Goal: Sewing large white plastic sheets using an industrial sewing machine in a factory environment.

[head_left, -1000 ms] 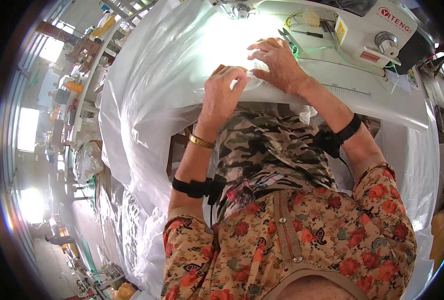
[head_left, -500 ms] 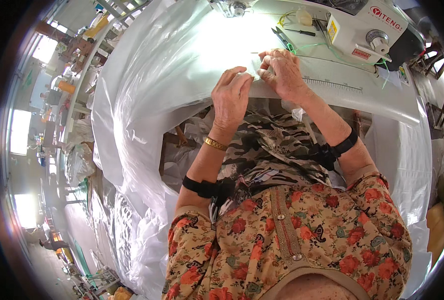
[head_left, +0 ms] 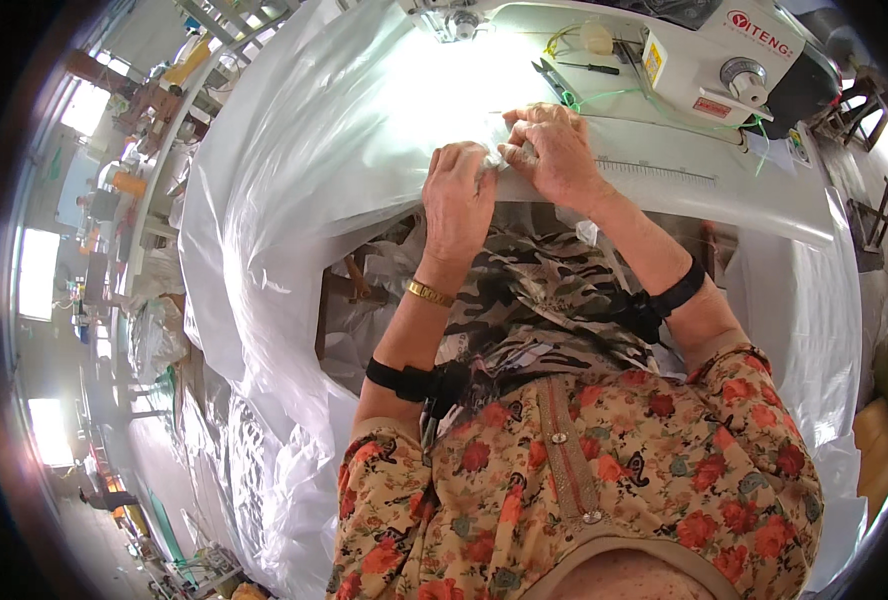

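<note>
A large sheet of thin white translucent fabric [head_left: 294, 200] is spread over a sewing table and hangs off its left side. My left hand [head_left: 459, 200] and my right hand [head_left: 554, 150] meet at the sheet's near edge, both pinching a small bunched fold of it between the fingertips. A white sewing machine [head_left: 714, 60] stands just beyond my right hand, its needle area [head_left: 454, 20] at the top.
Small scissors [head_left: 554, 80] and green thread lie on the table by the machine. A ruler strip [head_left: 664, 175] runs along the table's front edge. More white fabric is piled on the floor at the left. A workshop aisle with benches lies far left.
Both hands have drawn together from flat and apart on the sheet to pinching one bunched spot at the table's edge.
</note>
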### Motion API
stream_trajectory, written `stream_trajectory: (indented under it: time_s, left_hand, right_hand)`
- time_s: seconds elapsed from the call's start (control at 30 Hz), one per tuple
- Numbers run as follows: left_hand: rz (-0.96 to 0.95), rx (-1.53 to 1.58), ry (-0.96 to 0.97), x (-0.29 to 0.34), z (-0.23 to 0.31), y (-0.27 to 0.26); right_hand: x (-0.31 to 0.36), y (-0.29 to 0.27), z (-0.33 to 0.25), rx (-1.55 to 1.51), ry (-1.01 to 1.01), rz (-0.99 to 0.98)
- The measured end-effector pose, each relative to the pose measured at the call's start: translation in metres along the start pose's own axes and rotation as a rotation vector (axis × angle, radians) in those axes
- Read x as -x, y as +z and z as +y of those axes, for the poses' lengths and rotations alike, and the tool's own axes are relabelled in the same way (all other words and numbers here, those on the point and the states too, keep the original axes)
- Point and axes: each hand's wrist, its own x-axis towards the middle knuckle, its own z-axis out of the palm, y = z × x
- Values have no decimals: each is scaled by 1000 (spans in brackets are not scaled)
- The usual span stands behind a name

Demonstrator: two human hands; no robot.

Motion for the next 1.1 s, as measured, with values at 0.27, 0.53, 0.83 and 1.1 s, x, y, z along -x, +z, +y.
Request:
stream_trajectory:
  time_s: [0.27,0.53,0.83,1.1]
  left_hand:
    - [-52,-31,163,-5,1,1]
    - [-227,-107,229,-5,3,-14]
    - [-241,-73,289,-3,0,-18]
    - [-249,-67,272,-1,-1,-21]
  right_hand:
    - [-1,0,3,-22,-17,-18]
    - [0,-1,4,-17,-54,-30]
    - [4,-4,1,-2,-69,-41]
    - [6,-3,2,-37,-189,7]
